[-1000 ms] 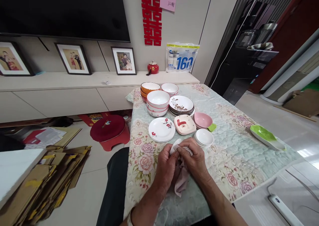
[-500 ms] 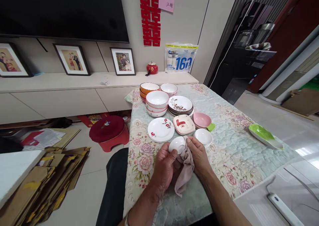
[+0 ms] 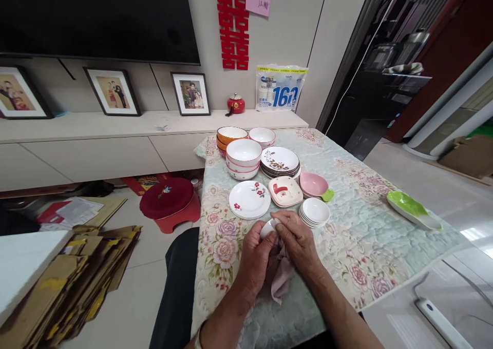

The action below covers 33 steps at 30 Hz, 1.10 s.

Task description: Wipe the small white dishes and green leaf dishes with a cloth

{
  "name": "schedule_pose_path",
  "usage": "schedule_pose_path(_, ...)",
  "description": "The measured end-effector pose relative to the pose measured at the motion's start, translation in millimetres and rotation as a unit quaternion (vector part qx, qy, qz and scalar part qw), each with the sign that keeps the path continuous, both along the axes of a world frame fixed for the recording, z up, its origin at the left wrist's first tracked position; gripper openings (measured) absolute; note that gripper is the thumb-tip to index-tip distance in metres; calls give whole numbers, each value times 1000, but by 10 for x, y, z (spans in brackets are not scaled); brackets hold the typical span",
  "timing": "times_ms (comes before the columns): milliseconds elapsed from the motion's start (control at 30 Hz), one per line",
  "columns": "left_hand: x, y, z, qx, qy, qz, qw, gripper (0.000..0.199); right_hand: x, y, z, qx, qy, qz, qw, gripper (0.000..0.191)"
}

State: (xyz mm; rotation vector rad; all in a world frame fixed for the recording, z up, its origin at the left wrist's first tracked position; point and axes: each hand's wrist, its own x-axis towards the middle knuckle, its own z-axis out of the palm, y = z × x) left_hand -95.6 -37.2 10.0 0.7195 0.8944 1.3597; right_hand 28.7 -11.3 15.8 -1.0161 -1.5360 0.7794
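One small white dish (image 3: 268, 228) is right in the middle of the action, and we have it up off the tabletop (image 3: 370, 236), just this side of the crockery! Our left hand (image 3: 257, 249) pinches its near side, thumb across the front, fingers curled behind. In comes our right hand (image 3: 296, 236) on the other side, clenched around a pale pink cloth (image 3: 283, 279) and pressing against the dish, with the loose end dangling below our fingers.

Look at the field ahead of us! Just right of our knuckles sits a stack of small white dishes (image 3: 316, 211); to the left, flat white plates (image 3: 249, 200) with red flowers. Between those two stacks, a little farther back, we see squarish dishes (image 3: 285, 191) with a red figure, and a pink dish (image 3: 314, 183) right beside them. Behind that line stand brown-patterned plates (image 3: 280, 160), red-rimmed white bowls (image 3: 244, 159) and, at the back left, orange bowls (image 3: 228, 135). Well apart, out on our right, lies a green-and-white dish (image 3: 412, 210). And down on the floor to our left, a stool (image 3: 167, 200) with a dark red seat!
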Motion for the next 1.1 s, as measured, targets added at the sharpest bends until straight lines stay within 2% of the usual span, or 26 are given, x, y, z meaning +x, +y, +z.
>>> schedule_pose_path(100, 25, -3, 88, 3, -97, -23, 995, 27, 2, 11, 9, -128, 108, -13, 986, 33)
schedule_pose_path(200, 23, 18, 162, -12, -154, -23, 988, 32, -1, 3, 34, -265, 242, 15, 933, 39)
schedule_pose_path(267, 13, 41, 172, -16, -173, -16, 985, 38, -10, -11, 55, -299, 285, 39, 910, 37)
schedule_pose_path(333, 9, 59, 155, -20, -181, -7, 983, 41, -19, -24, 67, -307, 291, 45, 905, 36)
schedule_pose_path(433, 21, 57, 118, -34, -160, 5, 986, 43, -11, -33, 53, -285, 260, 22, 922, 35)
schedule_pose_path(567, 42, 24, 106, -58, -157, 20, 986, 64, 29, -41, 15, -176, 150, -39, 972, 26)
schedule_pose_path(633, 39, 15, 108, -74, -170, 19, 982, 72, 43, -52, 18, -102, 73, -30, 992, 21)
schedule_pose_path(700, 24, 15, 112, -92, -172, 21, 981, 69, 47, -67, 38, -50, 12, 19, 998, 17)
schedule_pose_path(767, 5, 24, 120, -107, -169, 29, 979, 65, 47, -79, 66, -37, -16, 66, 997, 18)
schedule_pose_path(833, -9, 32, 133, -113, -169, 31, 979, 63, 48, -83, 89, -43, -8, 78, 996, 21)
schedule_pose_path(967, -12, 28, 156, -96, -176, 7, 980, 65, 53, -71, 93, -48, 55, 27, 997, 22)
schedule_pose_path(1100, -3, 6, 147, -94, -167, -41, 981, 67, 29, -62, 68, -52, 35, 15, 998, 14)
